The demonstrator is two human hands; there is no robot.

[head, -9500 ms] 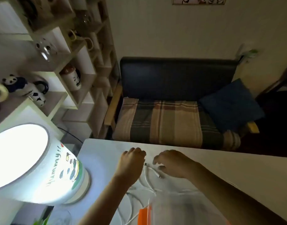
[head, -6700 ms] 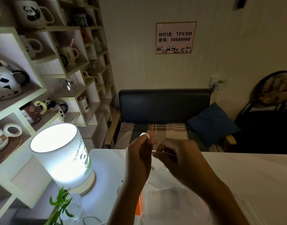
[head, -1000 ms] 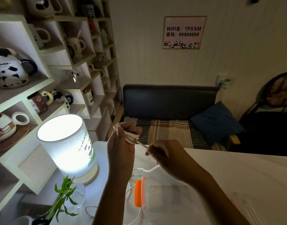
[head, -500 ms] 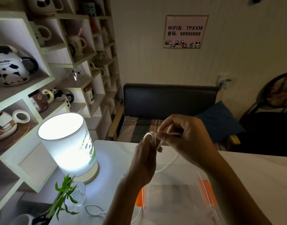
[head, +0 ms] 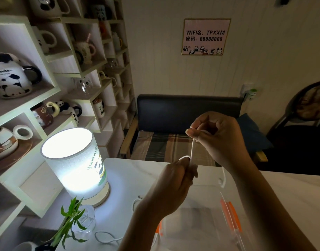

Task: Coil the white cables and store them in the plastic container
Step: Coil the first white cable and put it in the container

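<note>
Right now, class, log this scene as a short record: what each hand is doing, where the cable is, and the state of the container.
left hand: grips a bunch of white cable, above the table
right hand: pinches the cable higher up, the strand stretched between the hands
plastic container: clear, orange latches, on the table below the hands; no cable visible inside
lamp: lit, left of the hands
other cable: loose on the table near the lamp

Compared with half a second ago, the right hand [head: 215, 134] is now higher and farther right, pinching the white cable [head: 192, 151] and pulling a taut length up from the left hand [head: 175, 182], which grips the coil lower, closer to the bench [head: 130, 178], above the clear plastic container [head: 201, 223].
</note>
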